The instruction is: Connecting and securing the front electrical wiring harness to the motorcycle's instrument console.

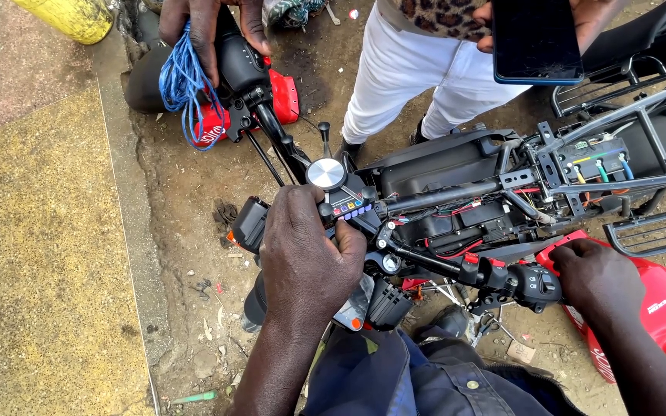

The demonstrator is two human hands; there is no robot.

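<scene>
Down at six o'clock, the left hand (302,250) is clamped on the black motorcycle handlebar centre (348,208). At four o'clock, the right hand (599,281) has its fingers closed around the black rubber handlebar grip (537,285).

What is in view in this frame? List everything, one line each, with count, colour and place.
motorcycle frame: one, black with exposed wiring, centre to right
handlebar switch unit: one, black with red button, lower right
red fairing panels: two, one lower right, one upper left
blue cord bundle: one, upper left, held by another person's hand
dark phone: one, top right, in another person's hand
standing person's trousers: white, top centre
yellow post: one, top left
paving slab: tan, left
dirt ground: brown, centre
left hand: grips the handlebar centre by the round gauge
right hand: rests on the right handlebar end by the switch unit
</scene>
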